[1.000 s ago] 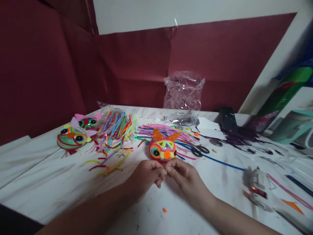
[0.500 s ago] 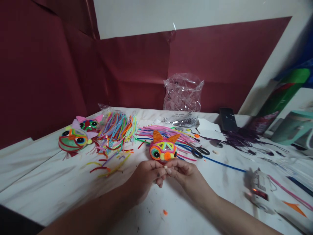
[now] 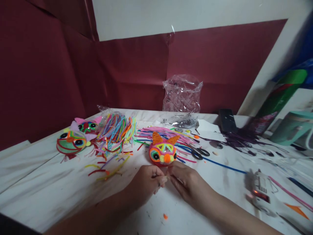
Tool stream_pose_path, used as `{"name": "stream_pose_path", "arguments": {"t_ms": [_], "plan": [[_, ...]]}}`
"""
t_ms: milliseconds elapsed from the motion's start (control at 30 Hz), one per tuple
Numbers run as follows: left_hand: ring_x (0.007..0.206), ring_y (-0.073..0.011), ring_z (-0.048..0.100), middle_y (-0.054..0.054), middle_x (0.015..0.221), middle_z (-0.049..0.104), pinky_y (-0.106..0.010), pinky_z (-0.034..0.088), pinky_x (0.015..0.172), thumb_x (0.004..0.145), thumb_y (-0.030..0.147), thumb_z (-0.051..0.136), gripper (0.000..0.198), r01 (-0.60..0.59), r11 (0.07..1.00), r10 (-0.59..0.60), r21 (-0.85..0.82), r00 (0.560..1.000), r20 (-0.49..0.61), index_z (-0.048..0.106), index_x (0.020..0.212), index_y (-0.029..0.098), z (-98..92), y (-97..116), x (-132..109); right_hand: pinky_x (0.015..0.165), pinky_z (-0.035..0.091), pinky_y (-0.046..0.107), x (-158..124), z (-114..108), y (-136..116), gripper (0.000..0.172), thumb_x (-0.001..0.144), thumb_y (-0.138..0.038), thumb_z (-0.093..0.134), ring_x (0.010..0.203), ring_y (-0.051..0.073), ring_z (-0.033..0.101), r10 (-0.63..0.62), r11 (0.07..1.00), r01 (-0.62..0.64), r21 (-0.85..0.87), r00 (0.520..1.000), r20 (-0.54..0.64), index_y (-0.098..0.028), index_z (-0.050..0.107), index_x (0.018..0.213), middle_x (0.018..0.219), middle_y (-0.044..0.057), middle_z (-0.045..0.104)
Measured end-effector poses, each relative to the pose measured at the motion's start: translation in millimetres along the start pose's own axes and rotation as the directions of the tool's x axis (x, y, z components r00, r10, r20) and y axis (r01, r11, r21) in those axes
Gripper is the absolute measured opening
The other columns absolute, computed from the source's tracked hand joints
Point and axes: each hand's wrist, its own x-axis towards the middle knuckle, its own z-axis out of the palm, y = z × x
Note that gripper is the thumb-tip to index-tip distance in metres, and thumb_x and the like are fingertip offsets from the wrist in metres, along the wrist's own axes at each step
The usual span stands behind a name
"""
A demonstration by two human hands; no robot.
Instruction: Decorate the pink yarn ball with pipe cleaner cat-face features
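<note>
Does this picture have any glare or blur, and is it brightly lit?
Head view: light is dim; glints streak the clear plastic bag; the white device on the right looks smeared, its red light glowing; the orange-eared toy looks sharper, but detail between left hand and right hand is too soft to tell.

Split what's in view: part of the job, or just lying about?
Likely job:
left hand, right hand (anything pinched: too small to tell)
pink fuzzy head with orange ears
multicoloured fuzzy strips
white glue gun, red light lit

Apparently lying about:
crumpled clear plastic bag
black, phone-like slab
pale green cup
</note>
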Motion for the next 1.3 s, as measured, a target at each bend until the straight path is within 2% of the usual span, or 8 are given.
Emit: {"name": "stream_pose_path", "arguments": {"t_ms": [133, 267, 367, 467, 633, 767, 967, 1300], "plan": [[0.041, -0.0072, 0.034, 0.007, 0.043, 0.041, -0.022, 0.025, 0.045, 0.065, 0.021, 0.053, 0.011, -0.025, 0.997, 0.029, 0.066, 0.998, -0.056, 0.052, 0.055, 0.017, -0.3, 5, -3, 0.059, 0.045, 0.028, -1, 6, 3, 0.026, 0.089, -0.015, 0.039, 0.067, 0.018, 0.056, -0.016, 0.998, 0.012, -0.064, 0.998, -0.059, -0.018, 0.059, 0.073, 0.075, 0.009, 0.060], [0.044, -0.0081, 0.034, 0.007, 0.045, 0.041, -0.022, 0.026, 0.046, 0.066, 0.027, 0.055, 0.014, -0.041, 0.999, 0.044, 0.026, 0.991, -0.127, 0.050, 0.056, 0.018, 0.6, 9, -4, 0.062, 0.046, 0.027, 0, 12, 2, 0.017, 0.085, -0.023, 0.052, 0.068, 0.017, 0.058, 0.257, 0.942, -0.223, 0.250, 0.960, -0.110, -0.019, 0.061, 0.071, 0.073, 0.005, 0.062], [0.045, -0.0089, 0.036, 0.007, 0.045, 0.042, -0.022, 0.028, 0.047, 0.069, 0.031, 0.054, 0.018, -0.056, 0.998, 0.058, 0.022, 0.990, -0.129, 0.049, 0.058, 0.018, 1.8, 6, -3, 0.060, 0.044, 0.026, 1, 13, 0, 0.019, 0.085, -0.028, 0.053, 0.066, 0.017, 0.056, 0.364, 0.892, -0.309, 0.331, 0.924, -0.119, -0.019, 0.059, 0.070, 0.070, 0.003, 0.059], [0.047, -0.0095, 0.036, 0.006, 0.048, 0.042, -0.022, 0.028, 0.048, 0.072, 0.029, 0.052, 0.018, -0.056, 0.993, 0.069, 0.106, 0.991, -0.115, 0.046, 0.058, 0.019, 3.0, 1, -2, 0.059, 0.042, 0.026, 0, 13, 0, 0.020, 0.087, -0.024, 0.047, 0.064, 0.016, 0.053, 0.282, 0.945, -0.254, 0.208, 0.952, -0.116, -0.019, 0.054, 0.069, 0.070, 0.003, 0.057], [0.058, -0.0114, 0.043, 0.002, 0.059, 0.048, -0.023, 0.030, 0.056, 0.068, 0.014, 0.049, 0.013, -0.267, 0.852, 0.339, 0.451, 0.937, -0.087, 0.046, 0.056, 0.018, 4.0, 0, -5, 0.060, 0.042, 0.028, -3, 11, 1, 0.019, 0.084, -0.013, 0.040, 0.065, 0.017, 0.052, 0.113, 0.993, -0.114, -0.029, 0.993, -0.032, -0.019, 0.050, 0.070, 0.073, 0.006, 0.056], [0.053, -0.0104, 0.040, 0.004, 0.055, 0.044, -0.022, 0.029, 0.051, 0.067, 0.017, 0.049, 0.011, -0.159, 0.935, 0.208, 0.317, 0.970, -0.128, 0.045, 0.057, 0.018, 3.0, 5, -6, 0.061, 0.042, 0.028, -1, 13, 0, 0.020, 0.084, -0.020, 0.045, 0.066, 0.017, 0.053, 0.249, 0.958, -0.237, 0.158, 0.967, -0.055, -0.018, 0.055, 0.067, 0.072, 0.006, 0.057], [0.048, -0.0088, 0.034, 0.007, 0.049, 0.039, -0.021, 0.028, 0.048, 0.070, 0.032, 0.054, 0.020, -0.138, 0.988, 0.151, 0.075, 0.964, -0.219, 0.048, 0.058, 0.018, 4.4, 6, -4, 0.067, 0.044, 0.030, 4, 19, 1, 0.023, 0.075, -0.040, 0.063, 0.071, 0.020, 0.056, 0.492, 0.716, -0.371, 0.591, 0.869, -0.050, -0.018, 0.062, 0.072, 0.074, 0.005, 0.062], [0.053, -0.0102, 0.040, 0.004, 0.054, 0.045, -0.022, 0.031, 0.051, 0.070, 0.028, 0.051, 0.016, -0.114, 0.974, 0.156, 0.196, 0.964, -0.214, 0.049, 0.060, 0.017, 5.4, 7, -5, 0.068, 0.044, 0.031, 0, 22, 3, 0.023, 0.084, -0.036, 0.052, 0.074, 0.020, 0.056, 0.403, 0.828, -0.305, 0.470, 0.907, -0.122, -0.019, 0.056, 0.070, 0.076, 0.005, 0.059]]}}
